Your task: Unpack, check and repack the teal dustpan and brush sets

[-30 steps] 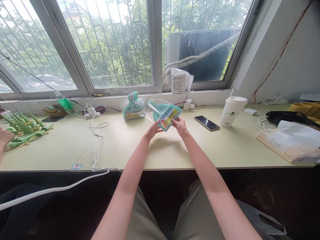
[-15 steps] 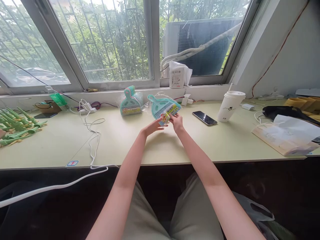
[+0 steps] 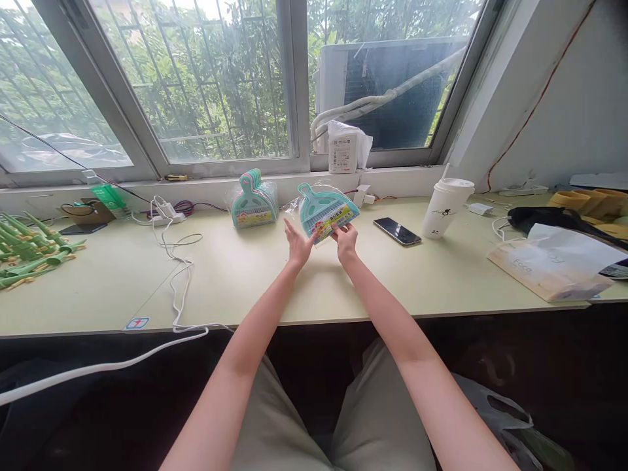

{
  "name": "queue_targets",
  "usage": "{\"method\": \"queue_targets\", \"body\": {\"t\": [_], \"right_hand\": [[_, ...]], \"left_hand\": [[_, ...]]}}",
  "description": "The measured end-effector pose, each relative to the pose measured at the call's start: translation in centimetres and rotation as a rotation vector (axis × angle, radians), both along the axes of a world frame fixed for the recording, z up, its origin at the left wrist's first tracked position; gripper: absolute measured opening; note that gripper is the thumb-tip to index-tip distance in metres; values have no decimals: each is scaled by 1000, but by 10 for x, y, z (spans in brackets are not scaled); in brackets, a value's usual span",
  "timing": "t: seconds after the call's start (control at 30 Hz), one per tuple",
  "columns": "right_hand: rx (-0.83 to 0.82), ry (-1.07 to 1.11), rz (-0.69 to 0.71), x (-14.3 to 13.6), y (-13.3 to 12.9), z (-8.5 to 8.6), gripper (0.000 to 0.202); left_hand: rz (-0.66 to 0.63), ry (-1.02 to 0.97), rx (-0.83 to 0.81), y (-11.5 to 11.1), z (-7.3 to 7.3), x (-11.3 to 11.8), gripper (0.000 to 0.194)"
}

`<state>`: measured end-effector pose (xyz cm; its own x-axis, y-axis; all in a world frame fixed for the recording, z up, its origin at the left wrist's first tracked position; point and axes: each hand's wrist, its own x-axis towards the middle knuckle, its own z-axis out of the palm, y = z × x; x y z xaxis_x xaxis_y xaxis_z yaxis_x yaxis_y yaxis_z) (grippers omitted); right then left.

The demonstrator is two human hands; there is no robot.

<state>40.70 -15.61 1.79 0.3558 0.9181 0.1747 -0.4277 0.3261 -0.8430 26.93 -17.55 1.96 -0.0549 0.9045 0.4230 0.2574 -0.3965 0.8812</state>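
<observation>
A teal mini dustpan and brush set (image 3: 326,208) in clear plastic wrap, with a yellow label along its lower edge, is tilted up over the table. My right hand (image 3: 346,242) pinches its lower edge between thumb and fingers. At the lower left corner, my left hand (image 3: 298,247) has its thumb close against the wrap while the fingers stretch up and away, apart from it. Just left, a row of similar wrapped dustpan sets (image 3: 255,208) stands upright near the windowsill.
A phone (image 3: 397,231) and a white lidded cup (image 3: 447,208) are to the right, with a paper bag (image 3: 544,271) beyond. White cables (image 3: 180,288) and a power strip (image 3: 167,216) lie left. Green plastic pieces (image 3: 34,252) are at the far left.
My left hand has turned upright at the package's left corner, its fingers coming out from beneath. More of the yellow label now shows. My right hand keeps its grip.
</observation>
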Motion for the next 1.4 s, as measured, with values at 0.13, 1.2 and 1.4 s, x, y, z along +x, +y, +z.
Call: {"method": "queue_targets", "body": {"t": [0.13, 1.2, 1.4], "right_hand": [[-7, 15, 18, 1, 0, 0, 31], [14, -130, 150, -16, -9, -2, 28], [71, -362, 235, -26, -12, -7, 38]], "left_hand": [[260, 430, 331, -9, 5, 3, 56], [242, 789, 503, -18, 18, 0, 33], [326, 810, 444, -13, 16, 0, 44]]}}
